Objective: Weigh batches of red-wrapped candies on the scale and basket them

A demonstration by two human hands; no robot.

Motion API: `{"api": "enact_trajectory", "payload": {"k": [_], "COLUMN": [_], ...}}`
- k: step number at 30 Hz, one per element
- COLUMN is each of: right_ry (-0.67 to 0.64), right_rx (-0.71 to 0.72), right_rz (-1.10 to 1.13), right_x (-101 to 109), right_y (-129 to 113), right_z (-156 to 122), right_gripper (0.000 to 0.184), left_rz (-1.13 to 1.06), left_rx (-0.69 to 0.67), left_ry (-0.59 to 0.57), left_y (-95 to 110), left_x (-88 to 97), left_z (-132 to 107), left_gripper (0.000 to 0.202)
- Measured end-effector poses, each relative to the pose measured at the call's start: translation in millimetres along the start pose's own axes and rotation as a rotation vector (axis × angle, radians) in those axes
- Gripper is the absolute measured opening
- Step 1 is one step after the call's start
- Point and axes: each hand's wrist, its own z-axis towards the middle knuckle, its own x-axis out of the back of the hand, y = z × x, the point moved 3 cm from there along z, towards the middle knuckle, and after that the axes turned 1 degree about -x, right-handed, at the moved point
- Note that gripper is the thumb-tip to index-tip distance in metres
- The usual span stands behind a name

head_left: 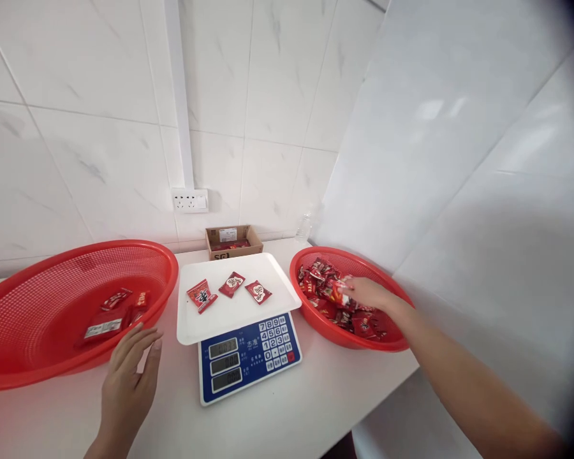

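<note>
My right hand (pixel 366 292) reaches over the red basket on the right (pixel 387 343), its fingers closed on a small red snack packet (pixel 335 293) above a heap of similar packets (pixel 363 324). My left hand (pixel 129 379) is beside the near rim of the larger red basket on the left (pixel 33 376), thumb apart from the fingers, holding nothing. Between the baskets stands a digital scale (pixel 249 360) with a white pan (pixel 239 322). On the pan lie three red packets, the leftmost packet (pixel 201 296) being the largest.
A few red packets, one with a white label (pixel 103 327), lie in the left basket. Behind the scale, an open cardboard box (pixel 256 241) holds red packets. A clear plastic object (pixel 304 226) stands by the wall. A power socket (pixel 190 200) is on the tiled wall.
</note>
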Motion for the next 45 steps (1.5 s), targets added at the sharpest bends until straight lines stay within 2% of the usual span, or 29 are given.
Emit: {"api": "enact_trajectory", "payload": {"k": [2, 4, 5, 7, 9, 11, 12, 14, 16, 18, 20, 25, 29, 32, 35, 37, 39, 42, 43, 45], "right_ry": [0.122, 0.16, 0.133, -0.007, -0.159, -0.212, -0.163, 0.031, 0.144, 0.086, -0.003, -0.09, -0.058, -0.033, -0.026, 0.028, 0.123, 0.245, 0.264, 0.187], "right_rx": [-0.033, -0.035, -0.018, 0.072, 0.206, 0.339, 0.393, 0.483, 0.531, 0.541, 0.563, 0.682, 0.685, 0.664, 0.669, 0.658, 0.584, 0.326, 0.231, 0.112], "right_rz": [0.055, 0.255, 0.39, 0.633, 0.732, 0.639, 0.539, 0.34, 0.239, 0.198, 0.145, 0.062, 0.115, 0.151, 0.154, 0.22, 0.322, 0.315, 0.261, 0.068], "right_x": [14, 21, 21, 14, 1, -14, -20, -32, -44, -59, -71, -78, -68, -62, -54, -43, -26, -6, -4, -11], "right_y": [-14, -39, -55, -93, -133, -167, -181, -203, -221, -237, -254, -282, -274, -258, -242, -227, -202, -140, -117, -73], "right_z": [1, 1, 0, -2, -1, 2, 5, 10, 11, 7, 1, -1, 16, 22, 21, 20, 24, 36, 40, 45], "right_gripper": [0.034, 0.038, 0.04, 0.043, 0.045, 0.044, 0.043, 0.043, 0.056, 0.071, 0.077, 0.069, 0.065, 0.059, 0.061, 0.06, 0.051, 0.03, 0.024, 0.018], "left_rz": [-0.015, -0.025, -0.027, -0.024, -0.026, -0.029, -0.028, -0.023, -0.025, -0.033, -0.037, -0.038, -0.034, -0.034, -0.045, -0.053, -0.056, -0.067, -0.073, -0.082], "left_rx": [-0.023, -0.046, -0.052, -0.045, -0.031, -0.033, -0.039, -0.046, -0.04, -0.03, -0.022, -0.016, -0.014, 0.0, 0.017, 0.023, 0.026, 0.035, 0.038, 0.04], "left_ry": [0.008, 0.012, 0.011, 0.005, 0.005, 0.006, 0.006, 0.002, -0.001, 0.001, 0.0, 0.004, 0.001, -0.028, -0.056, -0.054, -0.043, -0.03, -0.026, -0.023], "left_y": [0, 0, -1, -1, -1, 1, 1, 3, 4, 4, 4, 4, 4, 5, 5, 5, 5, 5, 5, 6], "left_x": [-0.1, -0.1, -0.1, -0.2, 0.0, 0.4, 0.6, 1.1, 1.8, 2.7, 3.2, 3.6, 2.4, 0.5, -0.8, -0.4, 0.7, 2.0, 2.2, 2.1], "left_z": [0, -1, -2, -3, -4, -4, -4, -3, -3, -3, -3, -2, -3, -4, -5, -5, -4, -4, -3, -3], "left_gripper": [0.019, 0.017, 0.017, 0.017, 0.016, 0.016, 0.015, 0.015, 0.014, 0.014, 0.014, 0.014, 0.014, 0.014, 0.014, 0.014, 0.015, 0.015, 0.015, 0.015]}}
